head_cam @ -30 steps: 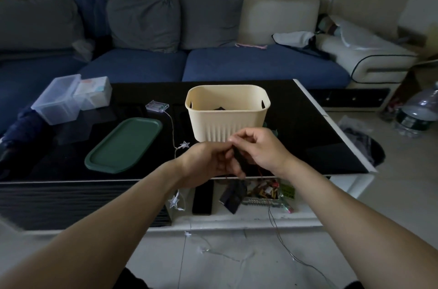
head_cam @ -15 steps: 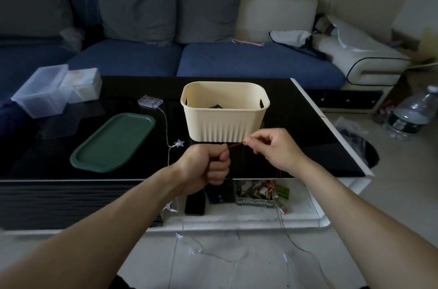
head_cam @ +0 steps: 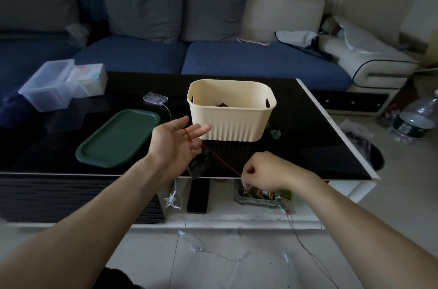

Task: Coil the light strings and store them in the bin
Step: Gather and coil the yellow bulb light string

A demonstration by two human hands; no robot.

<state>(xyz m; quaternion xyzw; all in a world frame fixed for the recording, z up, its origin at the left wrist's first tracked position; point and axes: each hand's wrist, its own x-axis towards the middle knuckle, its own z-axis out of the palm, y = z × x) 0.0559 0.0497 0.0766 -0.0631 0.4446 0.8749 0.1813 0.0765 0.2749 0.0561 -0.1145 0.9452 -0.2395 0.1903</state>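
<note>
Currently the left hand [head_cam: 176, 144] was spread, palm up, fingers straight, with a thin red wire [head_cam: 219, 158] looped over its fingers. That wire ran taut down to the right hand [head_cam: 263, 171], which pinched it at the table's front edge with the fingers curled. A dark object hung just below the left hand (blurred; possibly a battery pack, could not tell).

The cream bin [head_cam: 231, 111] stood on the black table [head_cam: 308, 123], just beyond the left hand, with something dark already inside. A second string, clear wire from a clear battery box [head_cam: 155, 98] on the table, trailed off the edge, with a star light [head_cam: 171, 201] dangling and more wire on the floor [head_cam: 213, 258]. A green tray [head_cam: 118, 138] lay left of the bin.

Judged step: winding the red wire round the left hand as a former. To do it well:
- keep light, even tension from the right-hand pinch
- lay turns side by side across the fingers, not crossing
- feed slowly so the trailing length on the floor doesn't snag
- slide the coil off intact and drop it in the bin
</note>
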